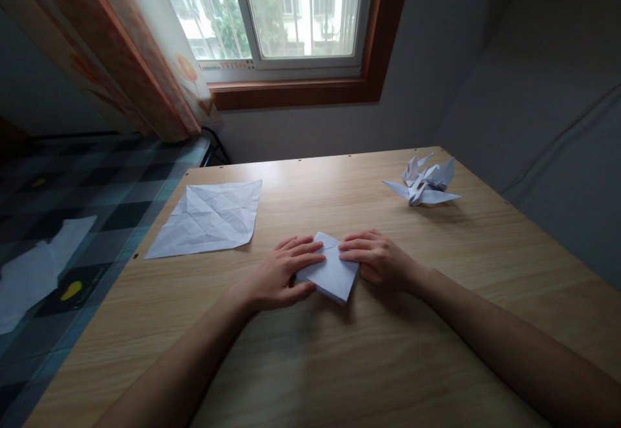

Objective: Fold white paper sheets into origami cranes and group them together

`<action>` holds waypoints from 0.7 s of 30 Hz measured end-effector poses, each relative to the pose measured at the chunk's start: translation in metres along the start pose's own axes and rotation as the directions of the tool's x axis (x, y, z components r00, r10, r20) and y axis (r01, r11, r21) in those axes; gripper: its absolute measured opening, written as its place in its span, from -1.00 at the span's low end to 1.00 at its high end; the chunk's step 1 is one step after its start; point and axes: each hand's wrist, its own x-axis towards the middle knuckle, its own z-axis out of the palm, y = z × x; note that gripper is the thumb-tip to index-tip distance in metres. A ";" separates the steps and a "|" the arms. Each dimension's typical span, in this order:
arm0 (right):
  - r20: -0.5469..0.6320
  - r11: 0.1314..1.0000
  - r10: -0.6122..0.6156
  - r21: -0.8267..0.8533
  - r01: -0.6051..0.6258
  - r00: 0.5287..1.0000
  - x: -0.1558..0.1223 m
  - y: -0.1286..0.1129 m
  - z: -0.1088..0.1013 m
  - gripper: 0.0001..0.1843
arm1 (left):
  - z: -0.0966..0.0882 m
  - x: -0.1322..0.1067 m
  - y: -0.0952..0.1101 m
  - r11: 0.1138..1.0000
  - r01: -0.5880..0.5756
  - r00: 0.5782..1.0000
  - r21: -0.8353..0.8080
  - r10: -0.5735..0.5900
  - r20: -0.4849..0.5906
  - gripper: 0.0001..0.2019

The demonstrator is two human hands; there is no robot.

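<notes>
A small, thick square of folded white paper (334, 273) lies tilted on the wooden table in front of me, one corner pointing toward me. My left hand (286, 269) rests on its left side, fingers stretched out and spread across the top. The left thumb lies along the lower left edge. On the right side, my right hand (381, 260) has its fingers bent together over the paper's edge. Its thumb is tucked low beside that edge and partly hidden.
Folded white paper cranes (424, 182) stand at the back right of the table (310, 189). A creased white sheet (213, 214) lies flat at the back left. Beyond the left edge, more white paper (33, 279) rests on a checked cloth (121, 189). A window (301, 14) is behind.
</notes>
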 end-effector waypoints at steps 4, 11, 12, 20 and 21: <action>0.026 0.996 -0.031 -0.086 0.033 0.999 0.002 -0.007 -0.003 -0.70 | 0.002 0.002 0.001 1.000 0.024 0.999 0.013 -0.023 -0.036 -0.67; 0.022 0.975 0.128 -0.185 -0.122 0.992 0.015 -0.042 0.011 -0.65 | 0.014 0.008 0.005 0.989 0.091 0.995 0.115 -0.085 -0.058 -0.61; 0.030 0.969 0.154 -0.200 -0.145 0.988 0.015 -0.047 0.014 -0.60 | 0.015 0.008 0.005 0.985 0.109 0.994 0.137 -0.105 -0.040 -0.50; 0.177 0.953 0.248 -0.219 -0.208 0.952 0.007 -0.055 0.026 -0.28 | 0.015 0.011 0.003 0.959 0.162 0.985 0.234 -0.171 0.021 -0.25; 0.190 0.955 0.248 -0.212 -0.207 0.950 0.006 -0.055 0.026 -0.26 | 0.015 0.011 0.003 0.956 0.168 0.984 0.240 -0.179 0.023 -0.23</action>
